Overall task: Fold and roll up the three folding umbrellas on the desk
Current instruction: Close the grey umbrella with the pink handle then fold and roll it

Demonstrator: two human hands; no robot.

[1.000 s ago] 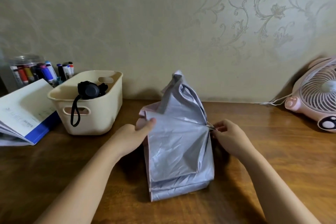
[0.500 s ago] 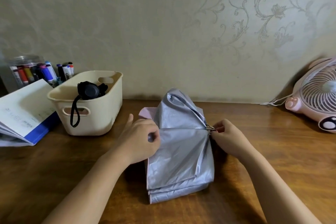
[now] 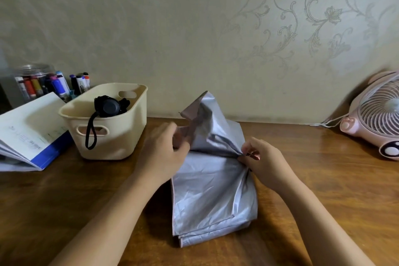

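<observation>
Fig.: silver-grey fabric folding umbrella point(image 3: 212, 192) lies mid brown wooden desk point(image 3: 334, 190). Our left hand point(image 3: 164, 153) grips a raised canopy fold; our right hand point(image 3: 264, 163) pinches fabric & metal rib tips at the umbrella's right edge.

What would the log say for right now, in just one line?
step: folding silver umbrella | left hand: grips canopy flap | right hand: pinches rib tips | black umbrella: in cream basket
</observation>
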